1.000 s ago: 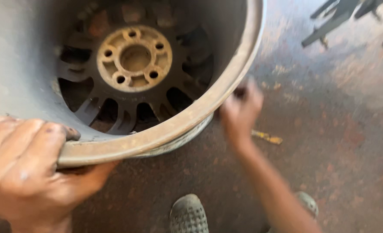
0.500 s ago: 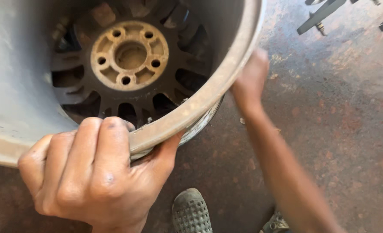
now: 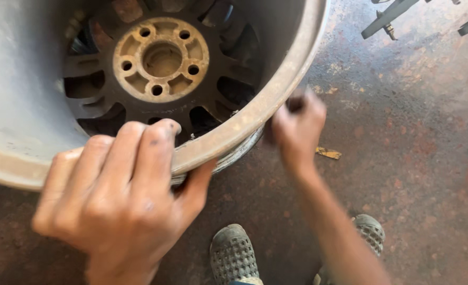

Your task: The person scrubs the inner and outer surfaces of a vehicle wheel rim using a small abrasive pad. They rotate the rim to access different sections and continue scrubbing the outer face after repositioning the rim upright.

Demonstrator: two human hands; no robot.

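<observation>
place: workshop | cues: stained concrete floor (image 3: 413, 174), bare wheel rim (image 3: 276, 100) (rusty hub)

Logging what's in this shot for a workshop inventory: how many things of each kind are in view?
Wheel rim: 1
Hands: 2, left hand and right hand
Grey perforated shoes: 2, and
Yellowish scrap on the floor: 1
Metal bars at the top right: 2
Total: 8

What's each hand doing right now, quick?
Left hand: closed on the wheel rim, fingers over its edge.
Right hand: blurred, curled beside the rim around something small and dark; what it is cannot be told.
</observation>
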